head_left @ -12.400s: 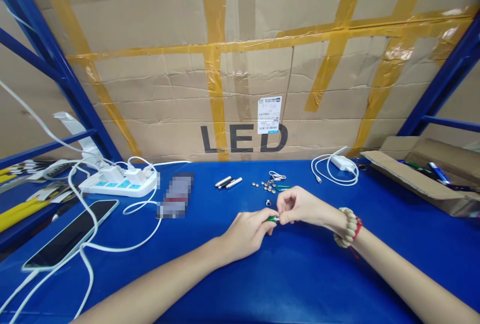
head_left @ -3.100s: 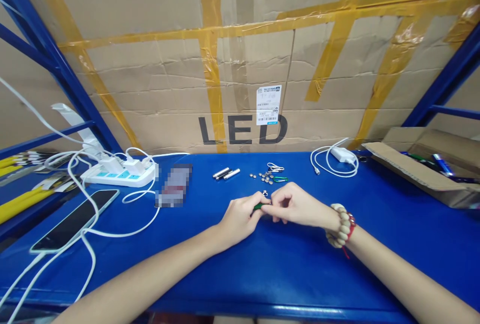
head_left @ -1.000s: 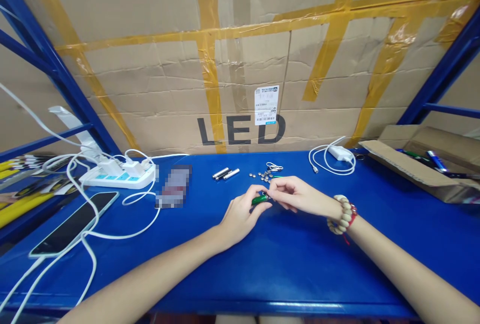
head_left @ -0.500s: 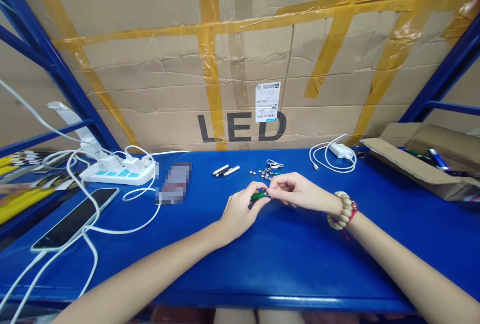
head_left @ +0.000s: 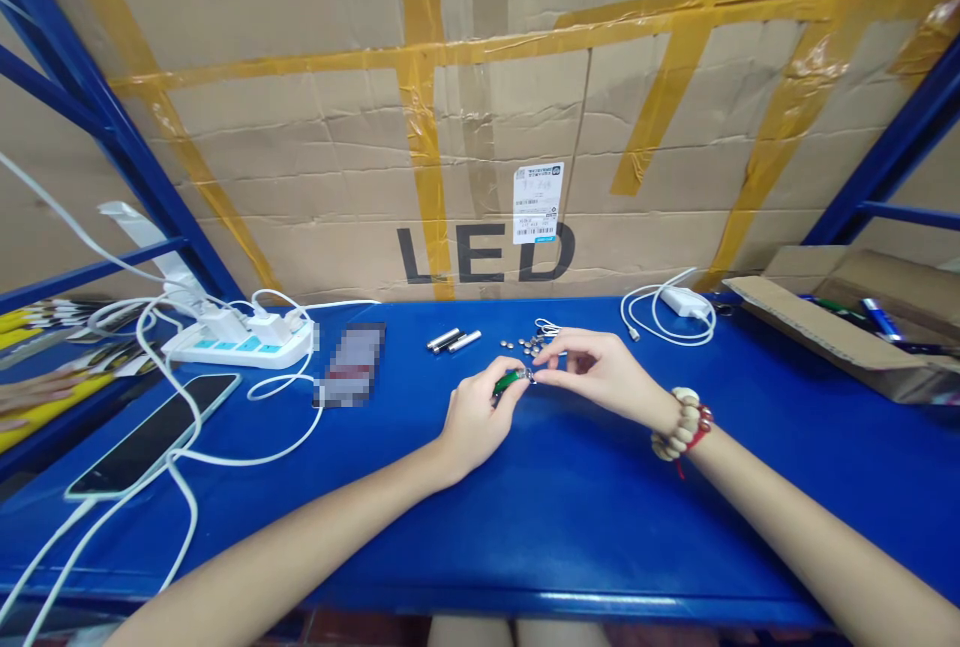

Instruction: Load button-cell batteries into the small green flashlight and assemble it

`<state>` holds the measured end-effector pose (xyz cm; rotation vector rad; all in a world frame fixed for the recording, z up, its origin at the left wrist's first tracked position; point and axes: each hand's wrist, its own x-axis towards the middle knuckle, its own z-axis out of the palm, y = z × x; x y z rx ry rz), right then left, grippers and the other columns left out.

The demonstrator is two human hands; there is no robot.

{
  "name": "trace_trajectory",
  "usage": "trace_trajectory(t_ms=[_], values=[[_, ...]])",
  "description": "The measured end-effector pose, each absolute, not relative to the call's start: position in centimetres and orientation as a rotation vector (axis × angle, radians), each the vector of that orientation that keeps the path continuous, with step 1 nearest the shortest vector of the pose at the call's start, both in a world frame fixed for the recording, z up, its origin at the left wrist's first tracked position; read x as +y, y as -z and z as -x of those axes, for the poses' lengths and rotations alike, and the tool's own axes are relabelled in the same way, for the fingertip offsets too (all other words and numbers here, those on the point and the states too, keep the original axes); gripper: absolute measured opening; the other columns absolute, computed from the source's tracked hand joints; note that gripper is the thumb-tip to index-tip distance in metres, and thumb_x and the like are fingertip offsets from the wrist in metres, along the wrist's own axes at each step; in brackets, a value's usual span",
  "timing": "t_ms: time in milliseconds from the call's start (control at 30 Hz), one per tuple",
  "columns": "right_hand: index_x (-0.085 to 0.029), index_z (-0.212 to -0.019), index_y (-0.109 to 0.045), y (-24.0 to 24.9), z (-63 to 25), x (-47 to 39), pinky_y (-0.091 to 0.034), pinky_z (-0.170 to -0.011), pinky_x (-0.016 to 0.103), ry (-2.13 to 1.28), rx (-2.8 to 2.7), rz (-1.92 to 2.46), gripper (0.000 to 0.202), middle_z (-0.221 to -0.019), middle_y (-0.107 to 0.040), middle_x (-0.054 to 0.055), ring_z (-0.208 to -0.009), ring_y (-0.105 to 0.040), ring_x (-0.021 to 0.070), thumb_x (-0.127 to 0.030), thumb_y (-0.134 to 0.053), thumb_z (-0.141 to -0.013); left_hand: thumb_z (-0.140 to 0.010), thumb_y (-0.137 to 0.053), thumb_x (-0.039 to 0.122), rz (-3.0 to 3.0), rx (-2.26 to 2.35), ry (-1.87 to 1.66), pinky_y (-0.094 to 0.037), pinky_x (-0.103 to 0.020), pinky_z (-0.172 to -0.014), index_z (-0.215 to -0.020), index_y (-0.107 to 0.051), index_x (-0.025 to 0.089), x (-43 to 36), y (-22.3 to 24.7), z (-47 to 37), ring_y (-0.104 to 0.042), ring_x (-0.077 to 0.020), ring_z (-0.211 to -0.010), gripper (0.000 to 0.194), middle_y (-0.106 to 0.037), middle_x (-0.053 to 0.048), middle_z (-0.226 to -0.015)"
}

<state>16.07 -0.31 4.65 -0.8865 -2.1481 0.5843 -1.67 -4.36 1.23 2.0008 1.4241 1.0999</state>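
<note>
My left hand [head_left: 480, 414] is closed round a small green cylinder, which looks like a mini flashlight [head_left: 507, 382]. A shiny metal ring or clip [head_left: 529, 376] sticks out of its right end. Beside that end is my right hand [head_left: 589, 374], thumb and forefinger slightly apart; the thumb tip is at the ring, and whether it touches is too small to tell. Just behind my hands lie several button cells [head_left: 510, 344], partly hidden by my right hand. Several silver and black metal tubes [head_left: 452, 340] rest to their left, and a white looped cord [head_left: 549, 327] lies behind.
A pixelated flat object [head_left: 349, 365], a phone [head_left: 154, 435], a power strip [head_left: 238, 343] and white cables occupy the left of the blue table [head_left: 480, 547]. A charger [head_left: 684, 302] lies right; an open cardboard box [head_left: 832, 337] stands farther right. At far left, another person's hand [head_left: 37, 389] shows.
My right thumb and forefinger have parted a little at the cylinder's end. The green cylinder is tilted slightly more in my left hand. Another person's hand shows more at far left.
</note>
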Motion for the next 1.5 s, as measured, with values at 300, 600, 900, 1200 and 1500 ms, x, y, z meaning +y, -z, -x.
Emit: trace_trajectory(t_ms=[300,600,900,1200,1500], values=[[-0.02,-0.082,-0.072,-4.54,-16.07,-0.38,-0.044,-0.056,0.022,-0.493,-2.183,0.79,0.023,-0.081,-0.064,0.005,-0.064,-0.056,0.0116,-0.04,-0.064,-0.073,-0.086,-0.044,0.032,-1.988,1.405,-1.073,-0.039,-0.019,-0.055,-0.095,-0.055,0.024,-4.39,-1.43,1.74,-0.053,-0.0103,-0.057,0.017,-0.058,0.004,-0.066],[-0.02,-0.079,-0.072,-4.7,-15.99,-0.45,-0.043,-0.055,0.023,-0.518,-2.187,0.793,0.022,-0.075,-0.065,0.004,-0.062,-0.054,0.0113,-0.039,-0.065,-0.073,-0.088,-0.041,0.031,-2.058,1.386,-1.041,-0.037,-0.019,-0.058,-0.097,-0.056,0.024,-4.43,-1.7,1.85,-0.054,-0.0104,-0.059,0.019,-0.056,0.005,-0.063],[-0.016,-0.074,-0.07,-4.83,-15.77,-0.36,-0.044,-0.053,0.022,-0.739,-2.19,0.886,0.019,-0.071,-0.065,0.003,-0.059,-0.055,0.0109,-0.034,-0.065,-0.072,-0.089,-0.038,0.028,-2.11,1.288,-1.029,-0.039,-0.02,-0.064,-0.095,-0.056,0.024,-4.12,-1.53,1.87,-0.055,-0.0103,-0.064,0.019,-0.059,0.003,-0.077],[-0.015,-0.082,-0.07,-4.84,-15.77,-0.39,-0.045,-0.048,0.021,-0.844,-2.112,0.928,0.025,-0.074,-0.067,0.004,-0.051,-0.055,0.009,-0.038,-0.064,-0.072,-0.09,-0.037,0.03,-2.061,1.316,-1.047,-0.037,-0.022,-0.061,-0.094,-0.052,0.022,-4.38,-1.83,1.74,-0.053,-0.0121,-0.063,0.018,-0.054,0.004,-0.067],[-0.015,-0.086,-0.07,-4.72,-15.7,-0.36,-0.045,-0.044,0.02,-0.937,-2.074,0.919,0.03,-0.071,-0.067,0.004,-0.047,-0.055,0.0085,-0.041,-0.065,-0.071,-0.09,-0.037,0.029,-2.071,1.328,-1.069,-0.038,-0.023,-0.063,-0.098,-0.05,0.023,-4.56,-1.7,1.79,-0.054,-0.013,-0.066,0.017,-0.055,0.003,-0.068]])
